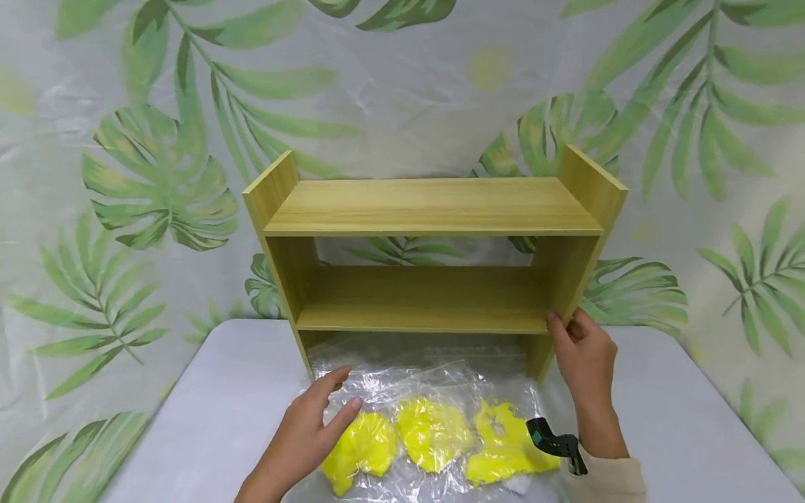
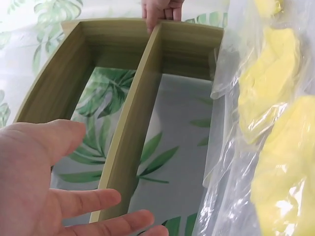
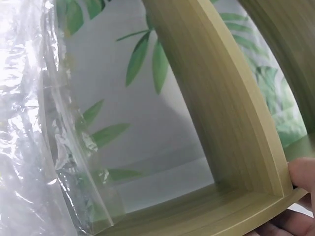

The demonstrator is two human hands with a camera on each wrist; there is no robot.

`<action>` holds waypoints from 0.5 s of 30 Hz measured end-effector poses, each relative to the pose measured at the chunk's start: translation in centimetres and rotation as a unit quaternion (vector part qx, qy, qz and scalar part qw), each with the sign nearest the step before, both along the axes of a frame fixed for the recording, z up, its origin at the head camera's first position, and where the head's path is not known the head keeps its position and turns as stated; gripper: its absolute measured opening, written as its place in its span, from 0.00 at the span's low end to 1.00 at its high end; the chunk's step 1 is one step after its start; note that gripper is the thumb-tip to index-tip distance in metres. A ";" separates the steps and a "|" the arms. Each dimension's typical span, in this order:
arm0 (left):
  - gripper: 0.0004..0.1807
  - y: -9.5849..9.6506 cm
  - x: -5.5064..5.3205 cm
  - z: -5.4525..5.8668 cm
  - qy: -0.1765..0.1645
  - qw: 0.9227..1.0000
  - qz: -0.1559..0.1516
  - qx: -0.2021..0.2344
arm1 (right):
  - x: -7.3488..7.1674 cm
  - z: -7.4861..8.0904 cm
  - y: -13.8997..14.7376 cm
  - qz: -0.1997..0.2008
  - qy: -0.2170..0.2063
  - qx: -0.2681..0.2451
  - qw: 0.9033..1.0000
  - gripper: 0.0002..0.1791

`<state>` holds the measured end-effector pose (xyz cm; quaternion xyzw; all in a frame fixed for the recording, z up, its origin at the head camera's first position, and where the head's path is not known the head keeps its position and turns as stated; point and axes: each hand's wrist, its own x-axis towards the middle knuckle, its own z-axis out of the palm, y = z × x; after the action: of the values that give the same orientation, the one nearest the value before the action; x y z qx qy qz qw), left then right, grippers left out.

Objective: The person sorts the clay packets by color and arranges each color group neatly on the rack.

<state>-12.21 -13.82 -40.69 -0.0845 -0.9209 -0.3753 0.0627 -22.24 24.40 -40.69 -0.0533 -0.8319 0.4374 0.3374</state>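
Note:
A small two-tier wooden shelf [image 1: 428, 297] with a light grain stands upright on the table. My right hand [image 1: 588, 356] grips its right side panel by the front edge, level with the lower board, thumb on the inside. In the right wrist view the thumb [image 3: 301, 174] lies close to the joint of board and panel. My left hand [image 1: 302, 426] is held in front of the shelf's lower left, fingers spread and holding nothing. Below it and to its right lie clear plastic bags with flat, irregular bright yellow pieces [image 1: 434, 433]; their kind cannot be told.
The bags lie on the white table [image 1: 666, 398] right against the shelf's foot, partly under the lower board. A leaf-patterned curtain [image 1: 402, 91] hangs close behind the shelf. A black strap mount [image 1: 556, 443] sits on my right wrist.

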 end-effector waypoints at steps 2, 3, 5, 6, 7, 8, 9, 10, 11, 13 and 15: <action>0.32 -0.3 -0.1 0.1 -0.005 1.000 0.005 0.006 | -0.1 0.0 -0.1 -0.001 -0.004 -0.004 1.000 0.17; 0.32 -0.4 -0.2 0.2 -0.004 1.000 0.006 0.007 | -0.2 0.0 -0.1 -0.001 -0.003 -0.005 1.000 0.17; 0.31 -0.7 -0.3 0.3 -0.003 1.000 0.007 0.009 | -0.3 0.0 -0.2 -0.001 0.000 -0.005 1.000 0.17; 0.32 -0.8 -0.4 0.3 -0.002 1.000 0.007 0.008 | -0.3 -0.1 -0.2 -0.001 0.003 -0.005 1.000 0.17; 0.31 -0.8 -0.5 0.4 -0.001 1.000 0.007 0.009 | -0.4 -0.1 -0.2 -0.003 0.006 -0.004 1.000 0.17; 0.31 -0.9 -0.5 0.4 0.000 1.000 0.007 0.008 | -0.4 -0.1 -0.2 -0.004 0.009 -0.002 1.000 0.17; 0.31 -1.0 -0.6 0.3 0.001 1.000 0.007 0.008 | -0.4 -0.1 -0.2 -0.005 0.011 0.001 1.000 0.17; 0.30 -1.1 -0.6 0.3 -0.001 1.000 0.009 0.006 | -0.4 -0.2 -0.2 -0.004 0.013 0.003 1.000 0.17; 0.30 -1.1 -0.6 0.3 -0.003 1.000 0.011 0.004 | -0.4 -0.2 -0.2 -0.004 0.015 0.004 1.000 0.17; 0.30 -1.3 -0.5 0.2 -0.008 1.000 0.017 -0.006 | -0.3 -0.2 -0.1 -0.001 0.015 0.007 1.000 0.18; 0.30 -1.5 -0.5 0.1 -0.020 0.999 0.024 -0.017 | -0.2 -0.3 0.1 0.005 0.017 0.011 1.000 0.18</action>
<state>-12.70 -15.28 -40.60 -0.0558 -0.9301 -0.3592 0.0520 -22.40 24.51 -40.94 -0.0379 -0.8310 0.4304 0.3503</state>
